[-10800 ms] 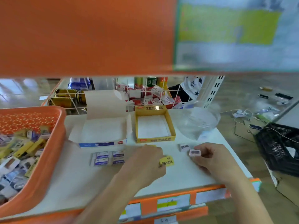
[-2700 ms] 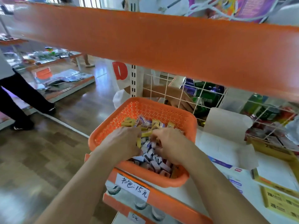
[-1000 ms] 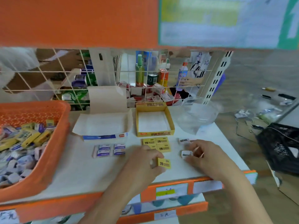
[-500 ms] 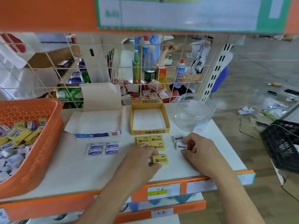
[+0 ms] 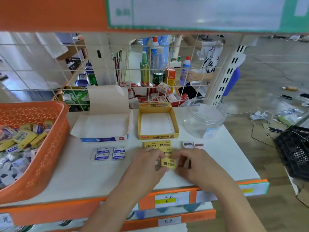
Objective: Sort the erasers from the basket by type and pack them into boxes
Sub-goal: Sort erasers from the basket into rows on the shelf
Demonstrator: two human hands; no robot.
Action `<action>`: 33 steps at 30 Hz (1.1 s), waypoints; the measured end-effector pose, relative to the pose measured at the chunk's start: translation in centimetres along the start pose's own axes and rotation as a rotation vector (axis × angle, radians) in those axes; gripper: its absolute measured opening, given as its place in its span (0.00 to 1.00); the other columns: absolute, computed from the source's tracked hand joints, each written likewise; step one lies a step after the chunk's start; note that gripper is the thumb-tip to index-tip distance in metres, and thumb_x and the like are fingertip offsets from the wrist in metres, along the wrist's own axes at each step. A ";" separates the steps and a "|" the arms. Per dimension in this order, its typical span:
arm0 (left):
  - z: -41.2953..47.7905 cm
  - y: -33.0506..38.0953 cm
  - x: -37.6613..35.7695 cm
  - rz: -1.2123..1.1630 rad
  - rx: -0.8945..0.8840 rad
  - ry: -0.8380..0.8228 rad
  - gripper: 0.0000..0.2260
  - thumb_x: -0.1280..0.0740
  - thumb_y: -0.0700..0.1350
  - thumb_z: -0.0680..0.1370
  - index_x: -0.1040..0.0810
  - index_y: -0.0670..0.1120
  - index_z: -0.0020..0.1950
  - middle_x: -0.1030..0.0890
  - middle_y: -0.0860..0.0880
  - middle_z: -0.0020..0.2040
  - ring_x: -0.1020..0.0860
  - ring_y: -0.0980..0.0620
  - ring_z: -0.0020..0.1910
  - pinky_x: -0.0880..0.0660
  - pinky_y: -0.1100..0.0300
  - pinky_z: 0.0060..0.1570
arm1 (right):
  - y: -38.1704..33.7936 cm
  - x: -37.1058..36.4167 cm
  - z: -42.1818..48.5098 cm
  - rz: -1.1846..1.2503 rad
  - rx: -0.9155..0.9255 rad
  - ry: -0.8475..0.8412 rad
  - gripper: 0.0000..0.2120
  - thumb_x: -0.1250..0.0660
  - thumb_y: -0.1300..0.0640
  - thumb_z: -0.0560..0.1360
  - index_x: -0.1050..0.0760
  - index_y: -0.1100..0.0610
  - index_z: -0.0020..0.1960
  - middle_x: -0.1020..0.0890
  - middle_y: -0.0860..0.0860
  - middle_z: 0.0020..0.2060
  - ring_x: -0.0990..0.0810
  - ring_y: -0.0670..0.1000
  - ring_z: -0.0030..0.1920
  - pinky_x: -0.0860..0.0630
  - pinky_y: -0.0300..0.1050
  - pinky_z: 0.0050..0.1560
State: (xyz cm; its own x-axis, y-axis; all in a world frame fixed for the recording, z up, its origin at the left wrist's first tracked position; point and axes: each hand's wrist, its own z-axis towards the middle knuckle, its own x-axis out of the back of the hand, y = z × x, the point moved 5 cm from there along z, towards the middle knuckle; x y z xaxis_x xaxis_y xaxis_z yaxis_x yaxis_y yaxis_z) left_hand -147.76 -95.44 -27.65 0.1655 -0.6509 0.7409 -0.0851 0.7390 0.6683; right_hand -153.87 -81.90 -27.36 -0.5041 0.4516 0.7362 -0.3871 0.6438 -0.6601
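On the white shelf top (image 5: 83, 173) in front of me the count goes: 4 blue-and-white ERASER blocks (image 5: 103, 150) in a 2x2 patch; 3 flat yellow 2B erasers (image 5: 151, 145), 2 side by side w/ 1 under the right one, partly hidden by my fingers; and 2 small white erasers (image 5: 188, 144) side by side further right. Behind them sit 2 open boxes: a white-and-blue box (image 5: 103, 126) w/ its lid standing up, and a yellow 2B box (image 5: 158, 136) showing its white floor. 1 clear plastic jar (image 5: 204, 121) sits at the back right corner. 1 orange basket (image 5: 50, 148) is at far left, heaped w/ mixed erasers, too many to count.

A 4th yellow one, the held 2B eraser (image 5: 168, 163), is at front-middle, just below the 3 flat ones. Its long axis runs left-right, right end dipping a bit. Printed face is up, "2B" at the left end, reading upright to me. Can't tell if it touches the shelf.

My left hand (image 5: 147, 164) comes in from lower left, back up, thumb and fingers curled, pinching the eraser's left end. My right hand (image 5: 199, 168) comes from lower right, fingers curled in, tips on the right end. Both forearms are bare and converge in a V.
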 end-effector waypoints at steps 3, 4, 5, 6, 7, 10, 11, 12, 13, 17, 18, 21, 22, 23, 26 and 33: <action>-0.1 0.4 -0.2 0.033 -0.005 -0.013 0.11 0.29 0.50 0.75 0.23 0.50 0.55 0.30 0.60 0.43 0.29 0.64 0.40 0.31 0.71 0.44 | 0.0 -0.1 0.0 0.003 -0.009 -0.007 0.12 0.31 0.60 0.72 0.25 0.45 0.49 0.23 0.43 0.37 0.27 0.36 0.32 0.30 0.30 0.36; -0.2 0.5 -0.3 0.047 -0.002 -0.015 0.10 0.30 0.50 0.75 0.24 0.51 0.55 0.29 0.59 0.45 0.28 0.62 0.42 0.29 0.67 0.46 | 0.0 -0.2 0.0 0.008 -0.011 -0.005 0.11 0.30 0.59 0.71 0.24 0.46 0.50 0.22 0.44 0.37 0.27 0.38 0.32 0.29 0.31 0.36; -0.3 0.5 -0.3 0.060 0.000 -0.015 0.09 0.30 0.51 0.76 0.25 0.52 0.54 0.28 0.58 0.46 0.28 0.60 0.44 0.28 0.65 0.46 | -0.1 -0.2 0.1 0.006 -0.010 0.001 0.10 0.30 0.57 0.71 0.24 0.47 0.50 0.22 0.45 0.38 0.27 0.39 0.32 0.29 0.32 0.37; -0.4 0.6 -0.2 0.069 0.001 -0.015 0.08 0.30 0.51 0.76 0.27 0.54 0.52 0.28 0.58 0.46 0.27 0.61 0.43 0.28 0.65 0.45 | -0.2 -0.3 0.1 -0.008 -0.008 0.009 0.11 0.29 0.56 0.70 0.24 0.47 0.51 0.21 0.45 0.38 0.27 0.41 0.33 0.29 0.33 0.37; -0.5 0.6 -0.1 0.073 0.001 -0.017 0.09 0.30 0.51 0.75 0.29 0.55 0.50 0.28 0.58 0.45 0.28 0.63 0.42 0.29 0.68 0.42 | -0.3 -0.4 0.2 -0.031 -0.003 0.019 0.11 0.29 0.55 0.71 0.24 0.48 0.52 0.21 0.45 0.38 0.27 0.41 0.33 0.29 0.33 0.38; -0.6 0.4 0.2 0.075 0.029 -0.051 0.11 0.29 0.52 0.75 0.32 0.56 0.46 0.30 0.61 0.42 0.29 0.69 0.37 0.32 0.73 0.36 | -0.5 -0.5 0.3 -0.071 0.009 0.053 0.10 0.29 0.56 0.71 0.25 0.49 0.51 0.22 0.44 0.39 0.27 0.41 0.36 0.30 0.33 0.39; -0.7 0.2 0.4 0.067 0.041 -0.058 0.11 0.29 0.51 0.75 0.32 0.55 0.46 0.31 0.61 0.41 0.28 0.71 0.37 0.32 0.73 0.36 | -0.6 -0.6 0.3 -0.069 0.008 0.058 0.10 0.29 0.56 0.71 0.25 0.49 0.51 0.22 0.44 0.39 0.27 0.41 0.36 0.30 0.34 0.39; -0.7 0.0 0.6 0.059 0.050 -0.060 0.10 0.30 0.51 0.75 0.31 0.55 0.46 0.31 0.61 0.41 0.29 0.75 0.38 0.32 0.75 0.38 | -0.7 -0.5 0.3 -0.067 0.006 0.062 0.10 0.29 0.57 0.71 0.26 0.50 0.50 0.22 0.45 0.39 0.27 0.41 0.36 0.30 0.35 0.39; -0.7 -0.1 0.7 0.052 0.056 -0.057 0.09 0.30 0.50 0.76 0.31 0.55 0.46 0.31 0.61 0.41 0.31 0.79 0.39 0.32 0.77 0.39 | -0.7 -0.5 0.3 -0.068 0.004 0.068 0.10 0.29 0.57 0.72 0.27 0.49 0.50 0.22 0.45 0.39 0.27 0.41 0.36 0.29 0.35 0.39; -0.7 -0.7 1.4 0.056 0.086 -0.035 0.08 0.30 0.50 0.76 0.29 0.55 0.46 0.32 0.64 0.41 0.31 0.79 0.38 0.32 0.76 0.37 | -1.0 -0.4 0.5 -0.092 -0.014 0.066 0.10 0.30 0.57 0.72 0.28 0.48 0.50 0.23 0.44 0.40 0.27 0.41 0.36 0.29 0.34 0.39; -0.8 -0.9 1.5 0.064 0.090 -0.034 0.08 0.30 0.50 0.76 0.29 0.55 0.46 0.32 0.63 0.41 0.30 0.76 0.37 0.32 0.75 0.37 | -1.1 -0.4 0.5 -0.104 -0.022 0.063 0.10 0.30 0.56 0.72 0.29 0.47 0.49 0.23 0.43 0.41 0.26 0.41 0.38 0.28 0.35 0.41; -0.8 -1.2 2.3 0.107 0.079 -0.008 0.06 0.31 0.51 0.76 0.27 0.54 0.49 0.30 0.61 0.44 0.29 0.67 0.42 0.32 0.71 0.41 | -1.7 0.0 0.3 -0.166 -0.044 0.082 0.10 0.30 0.54 0.71 0.29 0.46 0.48 0.23 0.43 0.42 0.26 0.43 0.42 0.25 0.43 0.46; -0.9 -1.4 2.8 0.124 0.077 0.004 0.06 0.32 0.52 0.76 0.26 0.54 0.51 0.29 0.61 0.46 0.28 0.64 0.45 0.29 0.67 0.46 | -2.3 0.2 0.3 -0.183 -0.028 0.103 0.10 0.30 0.54 0.71 0.29 0.46 0.49 0.24 0.42 0.42 0.27 0.42 0.41 0.26 0.43 0.46; -0.9 -1.5 3.6 0.152 0.080 0.015 0.07 0.32 0.52 0.77 0.26 0.54 0.52 0.29 0.61 0.48 0.28 0.62 0.48 0.28 0.62 0.50 | -3.0 0.4 0.4 -0.191 0.005 0.133 0.10 0.31 0.53 0.72 0.29 0.46 0.49 0.25 0.41 0.42 0.29 0.41 0.39 0.28 0.42 0.44; -1.4 -2.1 6.7 0.191 0.073 0.119 0.08 0.31 0.50 0.75 0.24 0.53 0.53 0.29 0.60 0.48 0.26 0.56 0.49 0.25 0.54 0.51 | -6.2 0.1 1.3 -0.224 0.141 0.200 0.11 0.32 0.53 0.74 0.29 0.45 0.54 0.28 0.39 0.46 0.31 0.40 0.41 0.34 0.38 0.44; -7.3 -4.8 16.9 0.297 0.076 0.418 0.08 0.31 0.50 0.75 0.22 0.51 0.53 0.24 0.57 0.51 0.24 0.55 0.44 0.26 0.56 0.43 | -16.5 -5.4 4.2 -0.218 0.466 0.152 0.18 0.34 0.55 0.75 0.27 0.52 0.65 0.25 0.46 0.59 0.27 0.47 0.59 0.37 0.33 0.56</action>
State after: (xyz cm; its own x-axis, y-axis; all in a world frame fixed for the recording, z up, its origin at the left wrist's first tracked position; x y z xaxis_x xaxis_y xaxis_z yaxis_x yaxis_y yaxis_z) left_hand -137.39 -108.67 -18.81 0.5004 -0.2789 0.8196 -0.2564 0.8565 0.4480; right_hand -148.01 -97.57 -21.03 -0.2698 0.4446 0.8542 -0.7897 0.4055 -0.4605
